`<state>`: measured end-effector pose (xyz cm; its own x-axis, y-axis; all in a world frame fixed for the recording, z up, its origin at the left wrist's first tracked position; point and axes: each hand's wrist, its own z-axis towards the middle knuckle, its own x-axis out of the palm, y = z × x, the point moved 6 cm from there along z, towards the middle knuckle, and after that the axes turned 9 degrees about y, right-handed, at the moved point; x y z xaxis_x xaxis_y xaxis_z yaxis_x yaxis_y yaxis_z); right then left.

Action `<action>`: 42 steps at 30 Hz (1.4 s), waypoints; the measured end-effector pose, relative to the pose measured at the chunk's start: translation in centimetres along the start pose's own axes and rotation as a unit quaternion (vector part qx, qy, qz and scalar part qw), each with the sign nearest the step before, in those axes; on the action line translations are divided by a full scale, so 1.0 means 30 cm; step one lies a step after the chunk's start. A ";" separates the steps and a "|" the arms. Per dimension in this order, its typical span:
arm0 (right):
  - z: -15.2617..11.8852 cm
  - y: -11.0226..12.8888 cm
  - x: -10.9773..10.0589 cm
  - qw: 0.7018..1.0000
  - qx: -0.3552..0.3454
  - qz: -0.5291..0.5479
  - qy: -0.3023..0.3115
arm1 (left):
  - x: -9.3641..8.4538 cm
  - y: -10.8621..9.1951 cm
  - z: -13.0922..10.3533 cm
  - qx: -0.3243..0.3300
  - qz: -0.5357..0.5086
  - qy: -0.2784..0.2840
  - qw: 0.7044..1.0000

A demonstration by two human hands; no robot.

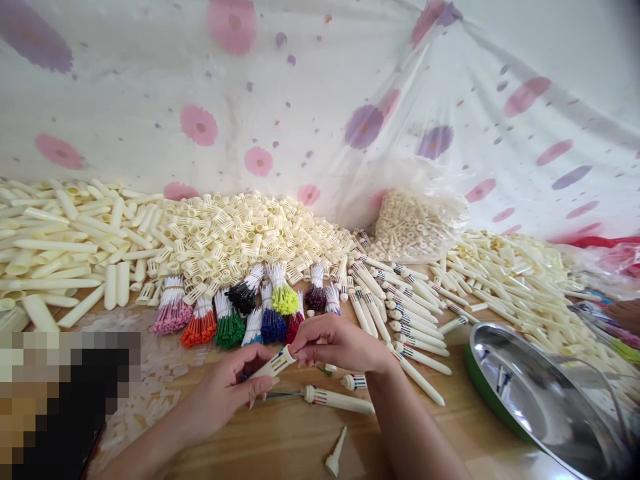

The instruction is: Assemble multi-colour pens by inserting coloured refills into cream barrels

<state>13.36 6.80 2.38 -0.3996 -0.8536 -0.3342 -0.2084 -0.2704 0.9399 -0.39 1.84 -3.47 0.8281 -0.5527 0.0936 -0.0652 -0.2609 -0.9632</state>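
Observation:
My left hand (240, 387) is closed round a cream pen barrel with colored slots (280, 362), which tilts up to the right. The fingertips of my right hand (325, 343) pinch at the barrel's upper end; whether they hold a separate small part cannot be made out. Just below lies a cream pen (340, 400) with a thin metal tool (285, 394) at its left end. A short slotted piece (355, 382) rests beside my right wrist. Nearer the front edge is a small cream cone-shaped part (337, 453). Behind my hands stand rubber-banded bundles of colored refills, among them green (229, 323) and yellow (283, 293).
Cream tubes (60, 247) and slotted parts (250, 233) are heaped at the back. Several pens (415, 327) lie right of my hands, near a metal pan (540, 407). A plastic bag of small parts (420, 220) sits behind. Clear bits (145, 400) lie left.

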 end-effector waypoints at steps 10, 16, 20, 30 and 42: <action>-0.023 0.088 0.014 0.982 -0.062 -0.178 -0.003 | 0.026 -0.038 -0.013 -0.020 -0.033 0.046 0.998; -0.024 0.072 0.028 0.977 -0.012 -0.211 -0.009 | -0.010 -0.027 -0.021 0.009 0.094 -0.048 0.994; -0.017 0.074 0.021 0.979 -0.035 -0.199 -0.026 | -0.029 -0.026 -0.025 0.003 0.114 -0.086 0.990; -0.009 0.061 -0.010 0.990 -0.033 -0.111 -0.083 | -0.005 -0.025 -0.021 0.009 -0.020 0.005 1.000; -0.009 -0.072 0.152 0.924 0.074 -0.375 -0.027 | -0.148 0.016 -0.068 0.039 -0.006 -0.168 0.985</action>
<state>12.21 3.37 -1.15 -0.1367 -0.4271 -0.8938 -0.5628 -0.7090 0.4249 -5.25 2.55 -3.84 0.9670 -0.2531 0.0288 -0.0222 -0.1966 -0.9802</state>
